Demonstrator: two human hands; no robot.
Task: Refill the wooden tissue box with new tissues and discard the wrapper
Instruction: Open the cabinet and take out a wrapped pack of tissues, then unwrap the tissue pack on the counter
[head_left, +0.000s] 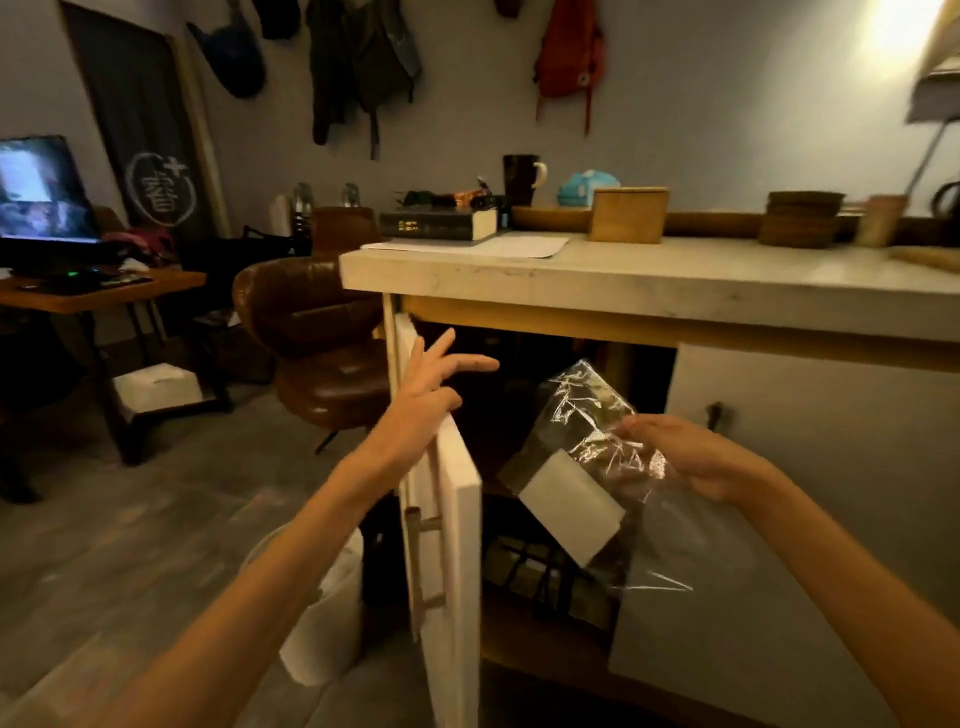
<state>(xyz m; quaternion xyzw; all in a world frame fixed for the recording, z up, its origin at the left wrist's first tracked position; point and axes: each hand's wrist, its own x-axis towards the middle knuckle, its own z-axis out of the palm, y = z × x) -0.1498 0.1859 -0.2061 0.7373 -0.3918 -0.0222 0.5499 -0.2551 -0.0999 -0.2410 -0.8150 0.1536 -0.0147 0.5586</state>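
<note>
The wooden tissue box (627, 214) stands on the pale counter (675, 283), far from both hands. My right hand (691, 457) grips a clear crinkled plastic wrapper (582, 457) with a white label, held in front of the open cabinet (524, 415) below the counter. My left hand (426, 389) rests with spread fingers on the top edge of the open white cabinet door (457, 545). No fresh tissues show in the wrapper.
A white bin with a liner (327, 613) stands on the floor left of the door. A brown leather chair (317, 338) is behind it. Books (436, 224), a mug (522, 179) and baskets (800, 218) sit on the counter. A desk with a screen (44, 202) stands at left.
</note>
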